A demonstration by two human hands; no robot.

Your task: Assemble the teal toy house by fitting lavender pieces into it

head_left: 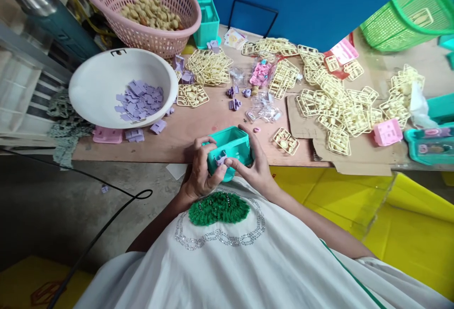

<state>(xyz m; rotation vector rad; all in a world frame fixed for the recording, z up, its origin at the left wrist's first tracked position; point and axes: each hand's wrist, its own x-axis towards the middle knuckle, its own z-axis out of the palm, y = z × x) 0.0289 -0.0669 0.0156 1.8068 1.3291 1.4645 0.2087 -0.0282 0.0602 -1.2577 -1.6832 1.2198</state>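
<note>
White shirt front: fills the bottom of the view, with a green tufted patch (219, 208) ringed in sequins just under the hands.
Left hand (201, 173): wrapped round the near left corner of the teal box (231, 149), fingers curled over its rim and thumb at the front face, clamped on so the box cannot twist.
Right hand (254, 164): cupping the box's right side, forefinger and thumb coming together on a small lilac piece (221, 159) at the box's front; looks like it is being pressed into place.
Where the box sits: held in the air just off the near table edge (149, 157), open side up and away from the body, close over the shirt, which seems to steady both wrists.
White bowl (106, 92): left of the hands, overhanging the table edge slightly, lilac clips (140, 102) heaped inside within easy reach; a few more lie loose beside it.
Pink basket (156, 21): behind the bowl, tilted, holding cream pieces.
Cream sprue frames (340, 106): sprawled across the right half of the table, some on a cardboard sheet (354, 155) that hangs past the edge.
Open room: a bare strip of tabletop straight ahead of the box, between bowl and cardboard; little elsewhere.
Floor side: a black cable (106, 226) loops below left, a yellow sheet (407, 224) lies right.
</note>
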